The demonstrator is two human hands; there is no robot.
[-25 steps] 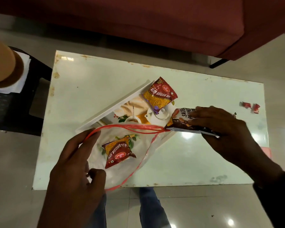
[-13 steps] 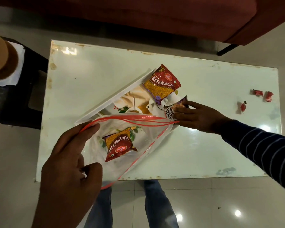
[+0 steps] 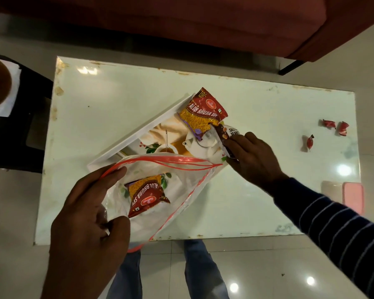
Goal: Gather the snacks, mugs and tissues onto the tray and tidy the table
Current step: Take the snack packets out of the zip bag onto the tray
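My left hand (image 3: 89, 214) grips the near edge of a clear zip bag (image 3: 177, 186) with a red seal, holding its mouth open above the table. Inside the bag lies one red and yellow snack packet (image 3: 146, 196). A second snack packet (image 3: 202, 114) rests on the far corner of the white printed tray (image 3: 138, 131), which sits at an angle mid-table. My right hand (image 3: 254, 158) is closed on a dark salted peanuts packet (image 3: 228, 134) at the tray's right edge, just beyond the bag's mouth.
Three red wrapped candies (image 3: 329, 124) lie on the white table (image 3: 257, 203) at the far right. A pink phone (image 3: 353, 199) sits at the right edge. A dark side table with white tissue (image 3: 0, 108) stands left. A red sofa (image 3: 181, 20) runs behind.
My right hand drew the peanuts packet in from the open table to the tray's right edge beside the bag's mouth. The bag stays open in my left hand.
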